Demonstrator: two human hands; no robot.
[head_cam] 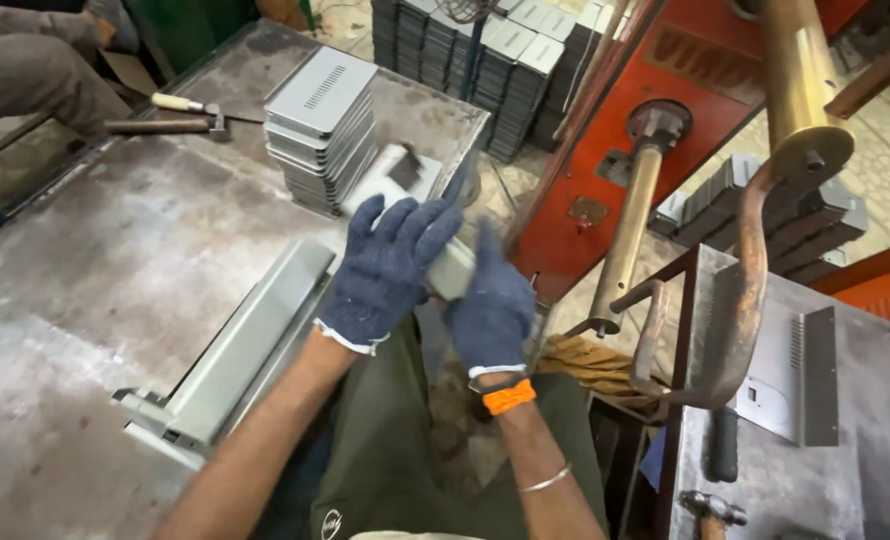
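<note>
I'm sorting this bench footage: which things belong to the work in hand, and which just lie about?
In hand:
left hand
right hand
grey metal piece both hands grip
stack of grey vented covers beside it

Lying about:
long folded channel
hammer
bent vented panel
second hammer

both gloved hands meet in front of the body, left hand (385, 265) fingers spread upward, right hand (492, 305) curled closed, forearms bare.

Gloved hands (435, 275) grip metal panel (405, 180) — stacked panels (322, 130) beside
</note>
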